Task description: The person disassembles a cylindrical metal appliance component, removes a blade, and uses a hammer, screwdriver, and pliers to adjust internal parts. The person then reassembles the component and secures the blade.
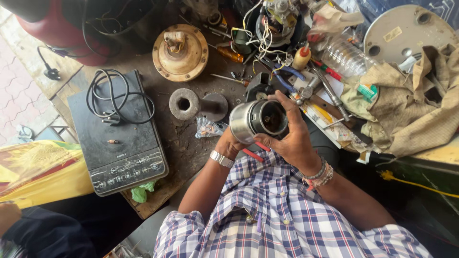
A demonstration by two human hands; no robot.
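Soft daylight, sharp centre, dim lower corners (wide-angle bend).

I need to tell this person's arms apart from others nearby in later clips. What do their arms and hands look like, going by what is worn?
Both arms are bare below short sleeves of a blue, white and red plaid shirt. The left hand has a silver metal watch band at the wrist. The right hand has beaded and thread bracelets, reddish and pale. No gloves.

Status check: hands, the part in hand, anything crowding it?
Left hand and right hand both grip the metal motor housing. Held above the cluttered workbench. Nothing blocking.
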